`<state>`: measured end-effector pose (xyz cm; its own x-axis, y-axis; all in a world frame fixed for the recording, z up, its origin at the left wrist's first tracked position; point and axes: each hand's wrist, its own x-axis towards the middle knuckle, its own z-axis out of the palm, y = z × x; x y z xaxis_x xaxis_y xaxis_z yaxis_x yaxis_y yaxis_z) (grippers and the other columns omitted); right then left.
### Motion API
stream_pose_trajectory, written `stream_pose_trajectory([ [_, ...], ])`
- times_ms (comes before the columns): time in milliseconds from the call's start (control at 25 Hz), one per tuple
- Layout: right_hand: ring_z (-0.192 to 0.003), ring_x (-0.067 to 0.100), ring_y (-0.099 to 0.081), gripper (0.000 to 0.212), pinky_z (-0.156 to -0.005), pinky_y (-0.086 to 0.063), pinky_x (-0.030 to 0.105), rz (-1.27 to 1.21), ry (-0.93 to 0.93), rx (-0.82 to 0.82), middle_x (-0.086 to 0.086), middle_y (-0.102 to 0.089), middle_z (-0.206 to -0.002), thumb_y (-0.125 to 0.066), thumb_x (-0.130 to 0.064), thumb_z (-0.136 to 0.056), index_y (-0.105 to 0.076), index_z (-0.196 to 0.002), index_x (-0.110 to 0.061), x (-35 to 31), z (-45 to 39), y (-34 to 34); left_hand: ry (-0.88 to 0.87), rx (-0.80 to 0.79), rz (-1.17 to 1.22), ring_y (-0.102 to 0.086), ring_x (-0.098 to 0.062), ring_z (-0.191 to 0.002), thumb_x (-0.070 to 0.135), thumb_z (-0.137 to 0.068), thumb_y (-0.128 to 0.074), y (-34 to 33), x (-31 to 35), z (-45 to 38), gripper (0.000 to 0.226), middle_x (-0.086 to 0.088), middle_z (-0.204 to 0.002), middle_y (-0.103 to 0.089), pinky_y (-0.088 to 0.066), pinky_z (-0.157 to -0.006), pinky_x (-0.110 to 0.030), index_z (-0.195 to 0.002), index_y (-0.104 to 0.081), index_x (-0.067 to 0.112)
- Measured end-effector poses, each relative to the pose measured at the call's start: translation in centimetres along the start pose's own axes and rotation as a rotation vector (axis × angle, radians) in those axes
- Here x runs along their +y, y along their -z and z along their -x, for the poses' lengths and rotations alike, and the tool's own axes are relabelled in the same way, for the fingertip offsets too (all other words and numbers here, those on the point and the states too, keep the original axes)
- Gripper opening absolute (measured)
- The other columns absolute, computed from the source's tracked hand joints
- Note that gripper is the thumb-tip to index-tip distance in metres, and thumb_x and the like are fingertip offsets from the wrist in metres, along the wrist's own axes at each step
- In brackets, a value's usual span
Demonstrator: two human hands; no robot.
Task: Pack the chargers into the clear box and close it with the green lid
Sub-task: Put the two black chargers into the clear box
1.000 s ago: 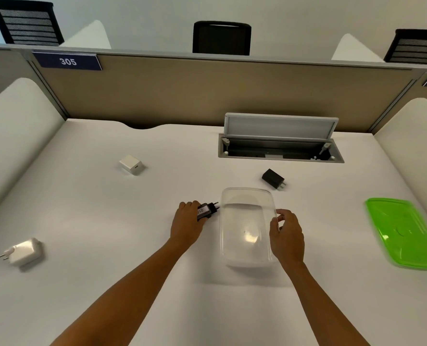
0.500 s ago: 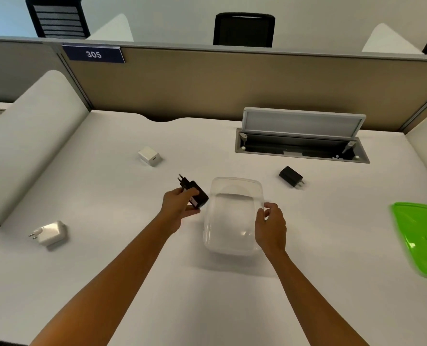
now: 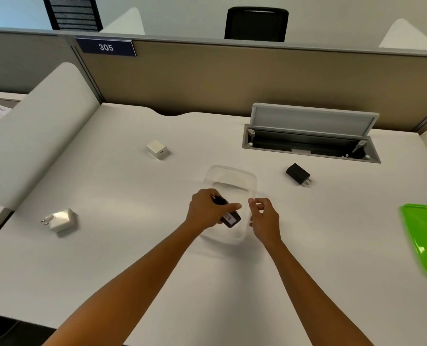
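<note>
A: What is the left hand [image 3: 207,211] doing?

B: It grips a black plug-in charger with a white label [image 3: 228,216] and holds it over the open clear plastic box [image 3: 230,181] at mid-desk, likely so it drops straight in.

A: And the right hand [image 3: 263,218]?

B: Its fingers are pinched narrowly at the box's right rim, probably steadying it; real contact is hard to tell.

A: What remains?

B: A small black charger [image 3: 298,173] near the cable hatch, a white cube charger [image 3: 157,149] toward the back left, and a white round-pin charger [image 3: 60,219] by the white desk's [image 3: 107,245] left edge. The translucent green lid [image 3: 424,243] waits at the right edge.
</note>
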<state>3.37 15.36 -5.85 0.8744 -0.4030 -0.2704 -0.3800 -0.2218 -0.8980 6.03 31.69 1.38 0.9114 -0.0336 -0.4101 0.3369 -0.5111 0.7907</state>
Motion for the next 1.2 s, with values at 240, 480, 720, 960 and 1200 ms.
stream_pose_trajectory([
  [240,-0.078,0.021,-0.064,0.031,-0.057,-0.051,0.02,-0.017,0.056,-0.04,0.008,-0.064,-0.104,-0.059,-0.034,-0.094,-0.056,-0.116,-0.011,-0.4,-0.2,0.7,0.081,-0.208,-0.505,-0.068,-0.031,-0.106,0.04,-0.088,-0.07,-2.1,-0.8,-1.5,0.05,-0.017,-0.12,-0.068,-0.057,-0.089,-0.034,-0.119,-0.057,0.002],
  [480,-0.077,0.015,-0.062,0.031,-0.056,-0.052,0.019,0.012,0.061,-0.041,0.003,-0.062,-0.101,-0.057,-0.034,-0.095,-0.055,-0.117,-0.012,-0.3,-0.5,0.8,0.055,-0.279,-0.745,-0.063,-0.029,-0.112,0.04,-0.087,-0.071,-1.3,-0.9,-1.7,0.054,-0.015,-0.122,-0.066,-0.045,-0.083,-0.028,-0.122,-0.057,0.001],
  [720,-0.087,0.025,-0.065,0.034,-0.065,-0.057,0.026,0.007,0.045,-0.056,0.006,-0.064,-0.106,-0.056,-0.036,-0.096,-0.055,-0.119,-0.011,0.0,-0.6,0.7,-0.053,-0.188,-0.886,-0.068,-0.029,-0.097,0.018,-0.087,-0.07,-1.5,-1.9,-1.7,0.019,-0.015,-0.109,-0.07,-0.045,-0.07,-0.027,-0.094,-0.057,0.008],
  [960,-0.082,0.022,-0.065,0.032,-0.065,-0.055,0.024,0.031,0.054,-0.086,0.001,-0.063,-0.102,-0.055,-0.04,-0.095,-0.055,-0.116,-0.015,0.3,-1.0,1.1,-0.3,0.154,-0.479,-0.064,-0.026,-0.101,0.019,-0.091,-0.064,-0.4,-2.5,-1.8,0.02,-0.011,-0.106,-0.069,-0.045,-0.082,-0.025,-0.105,-0.07,0.006],
  [1200,-0.074,0.016,-0.067,0.029,-0.069,-0.056,0.028,0.062,0.084,-0.138,-0.004,-0.064,-0.093,-0.059,-0.044,-0.092,-0.056,-0.108,-0.021,0.4,-1.7,1.8,-0.233,0.305,-0.141,-0.06,-0.029,-0.113,0.025,-0.103,-0.048,0.7,-4.3,-2.5,0.039,-0.012,-0.128,-0.059,-0.05,-0.093,-0.036,-0.136,-0.053,0.005],
])
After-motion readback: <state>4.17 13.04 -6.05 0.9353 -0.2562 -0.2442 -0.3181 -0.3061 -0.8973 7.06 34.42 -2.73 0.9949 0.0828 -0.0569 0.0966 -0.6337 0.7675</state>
